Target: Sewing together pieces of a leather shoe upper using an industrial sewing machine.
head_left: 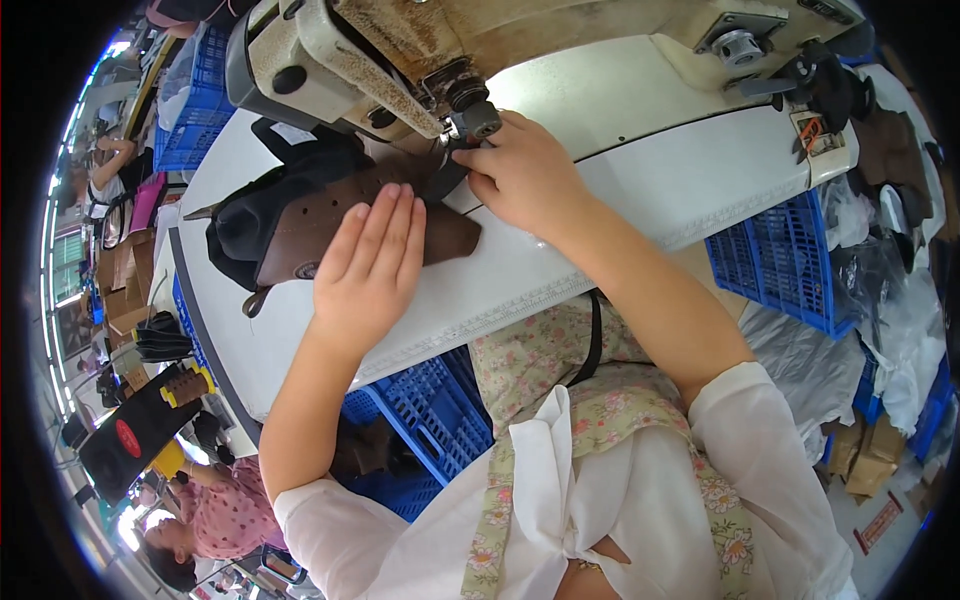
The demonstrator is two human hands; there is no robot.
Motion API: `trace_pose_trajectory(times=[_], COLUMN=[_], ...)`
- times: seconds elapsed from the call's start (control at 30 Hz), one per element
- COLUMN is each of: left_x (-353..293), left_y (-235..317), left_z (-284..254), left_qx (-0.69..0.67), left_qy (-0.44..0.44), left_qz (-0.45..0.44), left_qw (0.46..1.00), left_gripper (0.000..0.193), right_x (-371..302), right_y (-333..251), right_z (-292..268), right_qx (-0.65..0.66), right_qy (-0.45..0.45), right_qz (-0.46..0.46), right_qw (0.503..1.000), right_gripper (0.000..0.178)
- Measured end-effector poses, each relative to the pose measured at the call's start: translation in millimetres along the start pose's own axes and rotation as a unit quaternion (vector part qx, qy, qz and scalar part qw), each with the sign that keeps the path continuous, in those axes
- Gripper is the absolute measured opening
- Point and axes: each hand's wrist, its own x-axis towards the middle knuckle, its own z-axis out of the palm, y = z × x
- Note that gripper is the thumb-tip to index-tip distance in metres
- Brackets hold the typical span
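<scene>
A brown leather shoe upper point(330, 215) with a black lining and a row of small holes lies on the white sewing machine bed, its right part beneath the sewing head point(470, 120). My left hand point(372, 255) rests flat on the brown leather, fingers stretched out side by side. Close by the presser foot, my right hand point(520, 180) has its fingers bent around a dark edge of the upper. The needle and the exact grip of those fingertips are partly hidden by the machine head.
Blue plastic crates stand below the table, one at the right point(770, 260) and one near my lap point(430, 410). A thread spool point(187, 388) is at the left. Another person in a pink top point(235, 510) sits at lower left. A ruler strip point(520, 303) runs along the table's front edge.
</scene>
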Motion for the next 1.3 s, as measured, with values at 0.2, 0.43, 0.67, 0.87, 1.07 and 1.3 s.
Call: trace_pose_trajectory(times=[0.2,0.43,0.67,0.87,1.07,1.3], left_x=[-14.3,-12.1,-16.9,-16.0,-13.9,-5.5], left_y=[5.5,14.3,20.4,23.4,27.0,35.2], left_z=[-11.1,-9.1,-2.6,-0.6,-0.9,-6.2], left_qx=[0.042,0.013,0.004,-0.001,0.002,0.015], left_qy=[-0.083,-0.095,-0.08,-0.066,-0.06,-0.074], left_qz=[0.079,0.114,0.116,0.106,0.101,0.101], left_qw=[0.993,0.989,0.99,0.992,0.993,0.992], left_gripper=[0.035,0.039,0.037,0.035,0.035,0.037], right_x=[-2.3,-5.4,-11.9,-19.0,-18.5,-14.5], right_y=[1.1,-18.4,-23.2,-23.4,-20.9,-10.9], right_z=[0.9,-5.1,-4.4,-5.9,-5.0,-6.5], right_qx=[-0.007,-0.078,-0.14,-0.128,-0.094,-0.113], right_qy=[0.026,-0.054,-0.052,-0.023,-0.049,-0.02], right_qz=[-0.013,0.011,-0.028,-0.024,-0.016,-0.07], right_qw=[1.0,0.995,0.988,0.991,0.994,0.991], right_gripper=[0.02,0.025,0.028,0.032,0.034,0.035])
